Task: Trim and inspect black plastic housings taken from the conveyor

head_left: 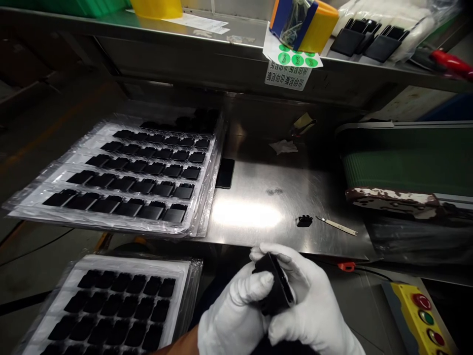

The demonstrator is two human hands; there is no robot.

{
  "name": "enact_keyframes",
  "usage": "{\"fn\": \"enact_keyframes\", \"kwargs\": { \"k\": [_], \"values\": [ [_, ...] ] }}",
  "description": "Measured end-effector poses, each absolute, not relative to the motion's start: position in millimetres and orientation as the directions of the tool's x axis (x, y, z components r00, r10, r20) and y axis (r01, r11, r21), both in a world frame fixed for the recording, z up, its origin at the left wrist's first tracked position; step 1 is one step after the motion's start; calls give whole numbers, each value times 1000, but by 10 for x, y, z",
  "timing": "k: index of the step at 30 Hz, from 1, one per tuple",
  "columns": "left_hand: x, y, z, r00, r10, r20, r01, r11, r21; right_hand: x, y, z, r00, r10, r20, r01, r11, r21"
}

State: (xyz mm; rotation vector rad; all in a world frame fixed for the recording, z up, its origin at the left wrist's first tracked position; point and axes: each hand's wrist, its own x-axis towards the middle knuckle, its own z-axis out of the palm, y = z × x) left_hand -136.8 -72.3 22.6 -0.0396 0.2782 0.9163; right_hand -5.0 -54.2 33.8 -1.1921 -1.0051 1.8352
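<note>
A black case (275, 296) is held in front of the tabletop (254, 180)'s near edge, pinched between the gloved left hand (236, 303), its thumb pressed on the case, and the gloved right hand (314, 293), its fingers curled around the other side. Near that edge, a small black piece (305, 221) and a pale-handled tool (340, 227) are set side by side. Open room is left between them and the filled tray (177, 229)'s right edge, where a dark flat slab (226, 173) is placed.

A boxy black part (278, 292) sits tilted between left hand (236, 303) and right hand (312, 291).
</note>
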Motion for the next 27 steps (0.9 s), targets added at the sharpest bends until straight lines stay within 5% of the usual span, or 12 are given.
{"fn": "enact_keyframes", "kwargs": {
  "k": [10,15,21,24,27],
  "values": [
    [-1402,-768,256,463,767,-443,-792,583,182,-64,-534,322,-350,870,-346,-136,-413,-901],
    [-1373,-740,220,562,774,-291,-794,604,74,-50,-571,340,-332,871,-363,-119,-420,-900],
    [-1343,-793,78,650,721,-242,-760,610,-224,-45,-603,304,-302,907,-294,-135,-346,-928],
    [-1305,-805,92,641,739,-210,-768,619,-167,-40,-603,296,-280,926,-255,-205,-317,-926],
    [-1270,-790,148,603,775,-188,-796,598,-89,-12,-581,272,-81,971,-227,-251,-240,-938]
  ]
}}
